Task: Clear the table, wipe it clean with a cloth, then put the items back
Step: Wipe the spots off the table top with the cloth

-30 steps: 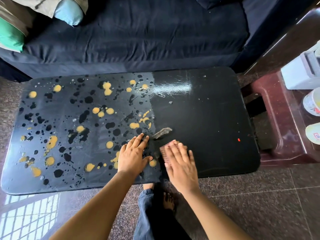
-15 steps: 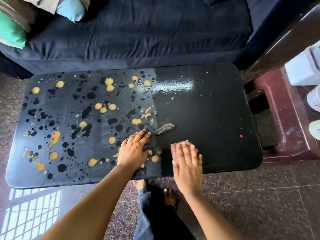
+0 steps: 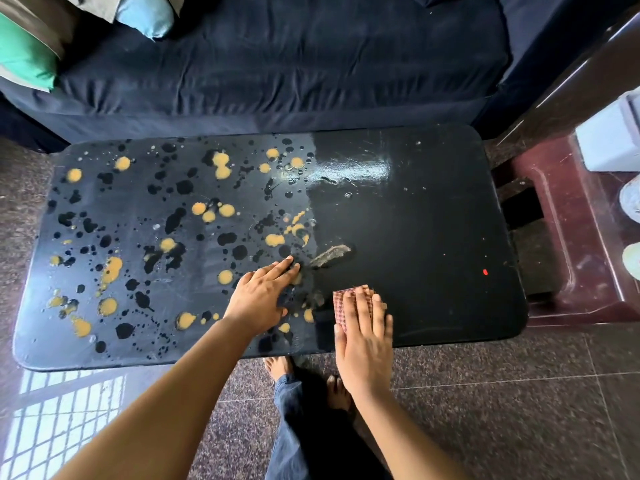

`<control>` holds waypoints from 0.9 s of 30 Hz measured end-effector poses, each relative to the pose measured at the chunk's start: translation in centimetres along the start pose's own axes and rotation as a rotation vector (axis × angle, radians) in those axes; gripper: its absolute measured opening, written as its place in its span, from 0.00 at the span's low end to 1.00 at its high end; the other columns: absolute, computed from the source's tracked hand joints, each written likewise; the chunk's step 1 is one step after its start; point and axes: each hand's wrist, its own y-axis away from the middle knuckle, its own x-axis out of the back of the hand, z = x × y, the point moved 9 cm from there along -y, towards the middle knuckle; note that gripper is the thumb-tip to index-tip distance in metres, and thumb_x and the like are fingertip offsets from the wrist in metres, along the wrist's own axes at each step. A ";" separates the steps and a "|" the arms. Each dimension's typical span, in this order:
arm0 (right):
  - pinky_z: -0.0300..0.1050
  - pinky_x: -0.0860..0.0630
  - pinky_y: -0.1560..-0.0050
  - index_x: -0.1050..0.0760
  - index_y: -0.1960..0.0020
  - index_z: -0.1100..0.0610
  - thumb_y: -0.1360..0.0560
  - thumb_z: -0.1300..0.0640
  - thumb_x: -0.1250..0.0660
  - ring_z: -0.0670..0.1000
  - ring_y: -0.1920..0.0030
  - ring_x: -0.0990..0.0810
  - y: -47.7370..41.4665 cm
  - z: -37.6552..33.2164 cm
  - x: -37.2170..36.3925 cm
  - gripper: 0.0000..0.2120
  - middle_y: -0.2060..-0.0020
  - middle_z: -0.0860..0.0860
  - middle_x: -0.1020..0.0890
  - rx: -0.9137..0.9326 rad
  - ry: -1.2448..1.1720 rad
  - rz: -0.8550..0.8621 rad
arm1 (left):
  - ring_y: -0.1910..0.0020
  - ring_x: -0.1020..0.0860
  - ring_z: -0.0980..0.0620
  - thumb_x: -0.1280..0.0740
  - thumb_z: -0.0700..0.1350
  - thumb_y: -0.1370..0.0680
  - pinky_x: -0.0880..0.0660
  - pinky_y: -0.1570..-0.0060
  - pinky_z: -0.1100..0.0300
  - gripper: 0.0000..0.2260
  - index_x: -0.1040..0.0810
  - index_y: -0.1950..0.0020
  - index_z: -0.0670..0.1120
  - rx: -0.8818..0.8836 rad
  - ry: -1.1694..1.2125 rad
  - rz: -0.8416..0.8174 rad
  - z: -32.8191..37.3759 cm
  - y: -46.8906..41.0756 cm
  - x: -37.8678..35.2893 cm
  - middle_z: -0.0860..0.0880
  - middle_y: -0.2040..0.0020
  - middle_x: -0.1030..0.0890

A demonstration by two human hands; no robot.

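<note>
The checked cloth [image 3: 341,304] is being pressed flat against the bench [image 3: 433,237] by the right hand [image 3: 363,327], near the front edge and just right of centre. The fingers are being held straight and together on top of it, not curled round it. Only a strip of the cloth is being shown beside and beyond the fingers. Its long axis is being judged to run along them, front to back, with the far end pointed toward the sofa [image 3: 277,64].

The left hand [image 3: 261,299] is being rested flat on the bench, grasping nothing, its fingertips close to a grey patch [image 3: 330,254].

The yellow spots [image 3: 221,169] and dark blotches are being left on the left half, so wiping is being judged about half done. Even pressure and overlapping strokes leftward are being called for, with the bracing hand being lifted clear and the cloth being refolded once soiled.
</note>
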 end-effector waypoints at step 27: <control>0.57 0.44 0.30 0.40 0.26 0.54 0.23 0.50 0.47 0.59 0.26 0.41 1.6 -3.6 -0.7 0.26 0.26 0.52 0.37 0.063 -0.041 -0.080 | 0.23 0.57 0.54 0.35 0.53 0.23 0.52 0.25 0.53 0.39 0.60 0.23 0.55 0.075 0.050 0.090 -1.0 0.8 -0.4 0.56 0.22 0.58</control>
